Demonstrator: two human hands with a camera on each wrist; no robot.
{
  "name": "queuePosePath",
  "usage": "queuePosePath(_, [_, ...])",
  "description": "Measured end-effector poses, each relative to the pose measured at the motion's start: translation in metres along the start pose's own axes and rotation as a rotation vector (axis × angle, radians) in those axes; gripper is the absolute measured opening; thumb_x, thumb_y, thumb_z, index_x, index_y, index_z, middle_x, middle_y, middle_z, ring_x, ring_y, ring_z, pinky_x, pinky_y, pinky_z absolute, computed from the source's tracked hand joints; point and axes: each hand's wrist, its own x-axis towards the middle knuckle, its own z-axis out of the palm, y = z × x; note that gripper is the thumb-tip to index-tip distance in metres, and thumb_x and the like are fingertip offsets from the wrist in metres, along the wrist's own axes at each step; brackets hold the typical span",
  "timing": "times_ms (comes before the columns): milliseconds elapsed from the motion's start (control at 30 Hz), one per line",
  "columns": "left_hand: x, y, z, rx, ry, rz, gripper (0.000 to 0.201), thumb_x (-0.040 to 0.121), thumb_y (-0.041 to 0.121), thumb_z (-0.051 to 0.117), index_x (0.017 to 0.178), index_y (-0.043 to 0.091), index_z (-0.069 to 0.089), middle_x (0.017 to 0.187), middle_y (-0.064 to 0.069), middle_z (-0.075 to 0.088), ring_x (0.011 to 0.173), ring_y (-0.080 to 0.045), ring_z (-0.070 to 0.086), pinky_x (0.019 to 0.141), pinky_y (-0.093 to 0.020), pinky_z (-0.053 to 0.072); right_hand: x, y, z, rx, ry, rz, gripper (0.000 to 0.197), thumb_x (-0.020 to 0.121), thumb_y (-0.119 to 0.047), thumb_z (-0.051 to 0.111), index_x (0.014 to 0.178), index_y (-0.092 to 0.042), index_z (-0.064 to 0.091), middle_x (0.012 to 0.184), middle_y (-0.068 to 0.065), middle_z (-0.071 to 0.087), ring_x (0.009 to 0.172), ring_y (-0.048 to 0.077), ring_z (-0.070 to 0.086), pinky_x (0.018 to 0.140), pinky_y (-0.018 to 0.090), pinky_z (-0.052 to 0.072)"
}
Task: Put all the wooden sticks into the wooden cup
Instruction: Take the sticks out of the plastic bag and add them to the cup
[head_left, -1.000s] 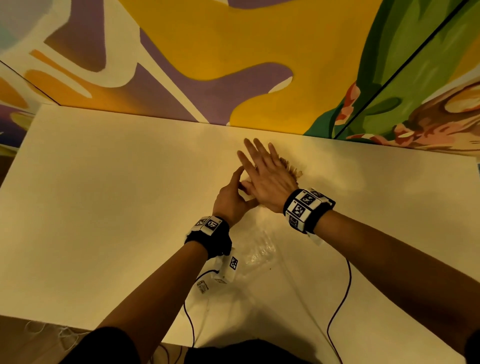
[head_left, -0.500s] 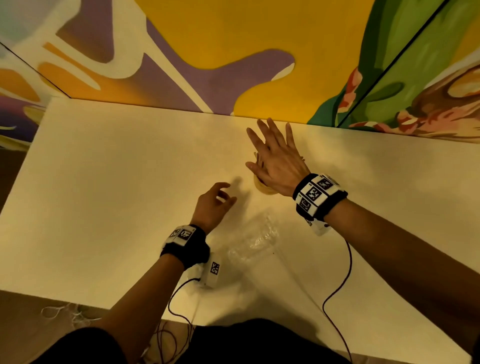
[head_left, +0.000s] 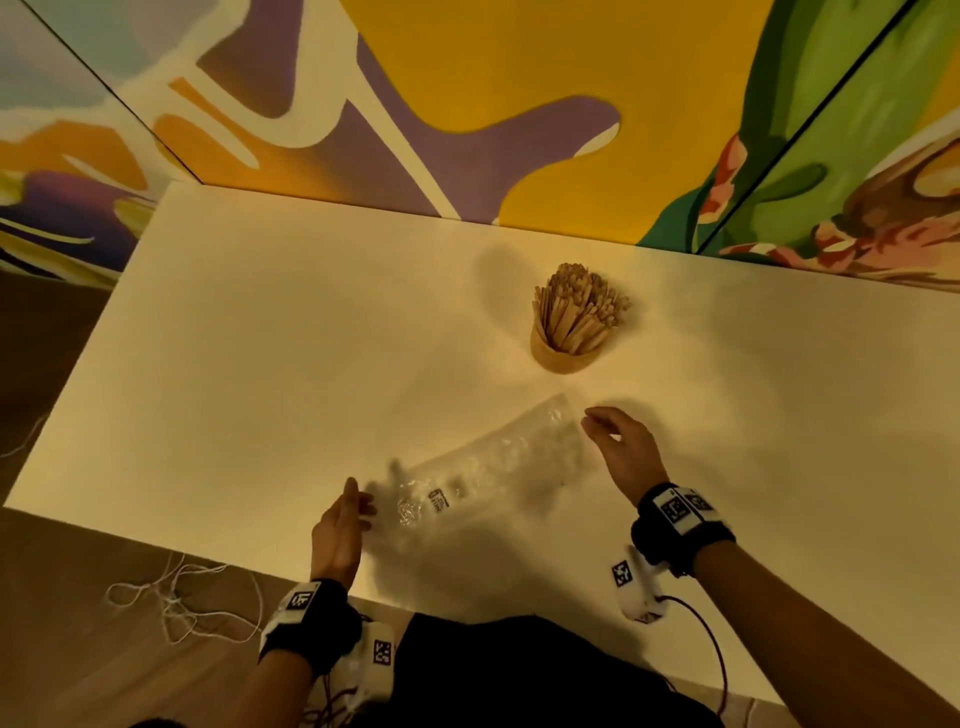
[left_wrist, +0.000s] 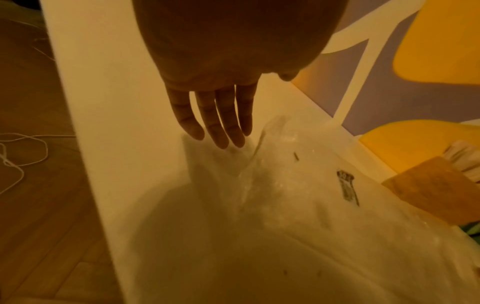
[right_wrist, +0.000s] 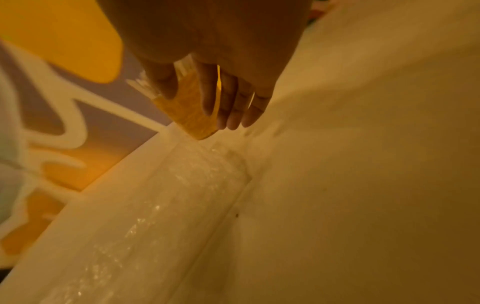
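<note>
The wooden cup (head_left: 563, 356) stands upright on the white table (head_left: 260, 364), a fanned bundle of wooden sticks (head_left: 576, 306) filling it. The cup (left_wrist: 431, 187) also shows at the right edge of the left wrist view, and the cup (right_wrist: 189, 115) behind the fingers in the right wrist view. My left hand (head_left: 347, 519) hovers at the near table edge, fingers (left_wrist: 221, 127) straight, touching the corner of a clear plastic bag (head_left: 488, 462). My right hand (head_left: 618, 447) is relaxed and empty just right of the bag, well short of the cup.
The crumpled clear bag (left_wrist: 298, 195) with a small printed label (head_left: 437, 501) lies between my hands. A painted wall (head_left: 467, 104) closes the table's far side. White string (head_left: 171, 597) lies on the wooden floor left of me. Cables hang from both wristbands.
Both hands have drawn back from the cup toward the near table edge. The right hand lifted off the sticks, leaving the filled cup standing alone; the left now touches the bag.
</note>
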Motion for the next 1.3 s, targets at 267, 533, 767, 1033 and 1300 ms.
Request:
queuePosePath(267, [-0.006, 0.015, 0.026, 0.018, -0.13, 0.1, 0.022, 0.098, 0.024, 0.054, 0.089, 0.008, 0.066, 0.078, -0.007, 0.069, 0.074, -0.028, 0.064, 0.057, -0.028, 0.046, 0.002, -0.001, 0.032, 0.082, -0.094, 0.144, 0.026, 0.089, -0.023, 0.067, 0.065, -0.012, 0.062, 0.059, 0.005, 0.064, 0.056, 0.019, 0.058, 0.069, 0.035, 0.05])
queuePosePath(533, [-0.017, 0.052, 0.029, -0.175, 0.129, 0.308, 0.02, 0.099, 0.021, 0.05, 0.087, 0.011, 0.063, 0.064, -0.008, 0.057, 0.054, -0.018, 0.049, 0.052, -0.03, 0.04, -0.042, -0.033, 0.008, 0.33, 0.095, 0.093, 0.03, 0.098, -0.029, 0.053, 0.078, -0.008, 0.055, 0.05, 0.02, 0.052, 0.035, 0.025, 0.044, 0.036, 0.022, 0.038])
queuePosePath(767, [-0.032, 0.072, 0.027, -0.193, 0.11, 0.46, 0.023, 0.103, 0.021, 0.043, 0.107, 0.016, 0.065, 0.058, -0.015, 0.05, 0.04, -0.022, 0.041, 0.035, -0.024, 0.04, -0.061, -0.037, -0.018, 0.366, 0.31, 0.067, 0.021, 0.096, -0.032, 0.058, 0.095, -0.017, 0.073, 0.053, 0.021, 0.053, 0.04, 0.027, 0.043, 0.035, 0.026, 0.04])
queuePosePath(1033, [-0.062, 0.075, 0.029, -0.211, -0.068, 0.474, 0.025, 0.096, 0.035, 0.057, 0.119, 0.026, 0.051, 0.074, -0.007, 0.067, 0.046, -0.02, 0.056, 0.047, -0.028, 0.043, -0.078, -0.039, -0.029, 0.37, 0.373, 0.03, 0.023, 0.096, -0.03, 0.057, 0.108, -0.017, 0.073, 0.046, 0.011, 0.05, 0.036, 0.015, 0.043, 0.031, 0.022, 0.036])
queuePosePath(1300, [-0.068, 0.064, 0.021, -0.243, -0.02, 0.482, 0.028, 0.097, 0.025, 0.056, 0.124, 0.03, 0.05, 0.077, -0.009, 0.065, 0.043, -0.021, 0.053, 0.044, -0.033, 0.046, -0.091, -0.044, -0.039, 0.39, 0.365, -0.019, 0.024, 0.095, -0.032, 0.058, 0.108, -0.018, 0.073, 0.05, 0.012, 0.056, 0.042, 0.017, 0.051, 0.034, 0.024, 0.039])
